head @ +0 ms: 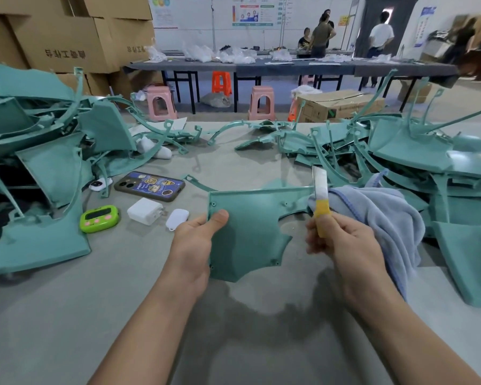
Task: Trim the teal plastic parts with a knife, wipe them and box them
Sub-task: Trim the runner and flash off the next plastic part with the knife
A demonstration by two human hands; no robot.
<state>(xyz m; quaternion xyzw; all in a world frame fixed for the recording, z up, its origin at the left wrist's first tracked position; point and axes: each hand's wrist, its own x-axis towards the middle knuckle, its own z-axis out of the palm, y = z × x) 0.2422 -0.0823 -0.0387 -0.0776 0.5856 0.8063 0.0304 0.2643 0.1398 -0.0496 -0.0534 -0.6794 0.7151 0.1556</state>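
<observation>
The grey table (67, 315) bears a left heap of teal parts (39, 168) and a right heap of teal parts (417, 151). Just right of the left one lie a phone (149, 186), a green timer (99, 218), a white charger (144, 211) and a small white case (177, 219) — all close together.

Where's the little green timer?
In the head view, the timer sits at the left of the table, just left of the white charger and nearer than the phone.

Phone (150, 186), green timer (99, 218), white charger (145, 211) lie close (pink stools (161, 102) behind).
</observation>
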